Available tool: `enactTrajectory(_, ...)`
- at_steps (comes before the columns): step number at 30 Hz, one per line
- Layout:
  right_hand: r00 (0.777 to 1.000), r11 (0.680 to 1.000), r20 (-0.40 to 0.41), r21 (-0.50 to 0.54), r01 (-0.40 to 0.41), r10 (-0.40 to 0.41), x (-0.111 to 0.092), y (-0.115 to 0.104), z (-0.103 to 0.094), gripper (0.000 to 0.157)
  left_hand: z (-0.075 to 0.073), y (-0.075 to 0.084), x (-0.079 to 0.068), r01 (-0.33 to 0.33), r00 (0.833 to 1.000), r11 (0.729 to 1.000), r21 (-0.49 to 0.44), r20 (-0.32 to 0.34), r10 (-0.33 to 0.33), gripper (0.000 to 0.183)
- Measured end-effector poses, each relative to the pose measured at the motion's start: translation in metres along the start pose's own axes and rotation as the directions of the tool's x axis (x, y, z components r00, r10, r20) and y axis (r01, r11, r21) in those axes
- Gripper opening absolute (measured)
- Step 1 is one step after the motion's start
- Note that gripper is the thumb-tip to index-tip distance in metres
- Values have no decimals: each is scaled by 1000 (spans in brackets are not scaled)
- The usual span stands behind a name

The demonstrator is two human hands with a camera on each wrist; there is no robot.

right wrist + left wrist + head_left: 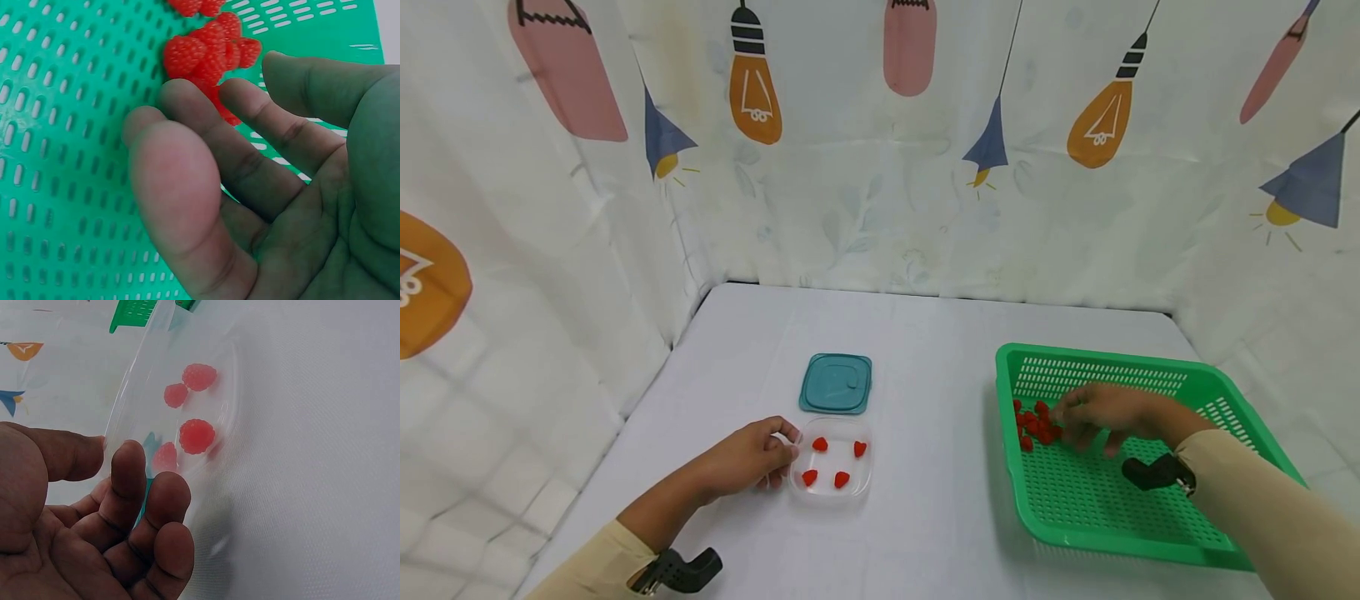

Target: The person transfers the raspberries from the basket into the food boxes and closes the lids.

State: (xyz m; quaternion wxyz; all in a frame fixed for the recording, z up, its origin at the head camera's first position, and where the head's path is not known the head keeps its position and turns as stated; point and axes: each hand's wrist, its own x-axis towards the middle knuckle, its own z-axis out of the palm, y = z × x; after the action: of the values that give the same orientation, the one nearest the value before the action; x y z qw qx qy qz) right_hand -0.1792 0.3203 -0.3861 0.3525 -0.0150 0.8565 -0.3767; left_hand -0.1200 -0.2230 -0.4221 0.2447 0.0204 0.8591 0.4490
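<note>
My left hand (751,457) is at the left side of a clear plastic container (833,498), thumb and index finger pinching its rim. Several red raspberries (841,479) lie spaced apart inside it; the left wrist view shows these raspberries (197,436) through the see-through wall. Over in the green basket (1011,467), my right hand (1101,414) hovers beside a heap of raspberries (1033,423). In the right wrist view, its loosely bent fingers are close to the raspberries (209,53), and nothing shows between thumb and fingers.
A teal square lid (835,383) lies flat just behind the container. The basket's raised slotted walls surround my right hand. White cloth covers the table (925,433), and a patterned curtain (880,183) hangs behind it.
</note>
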Motion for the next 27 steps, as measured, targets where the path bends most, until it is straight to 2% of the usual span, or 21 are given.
enactTrajectory(15,1000,1000,-15,-15,-9,8,2,8,3,32,0,1,-1,6,1000,1000,0,2,-6,29)
enactTrajectory(27,997,997,-70,-77,-28,23,6,12,4,16,-1,2,-2,6,1000,1000,-11,10,-6,28)
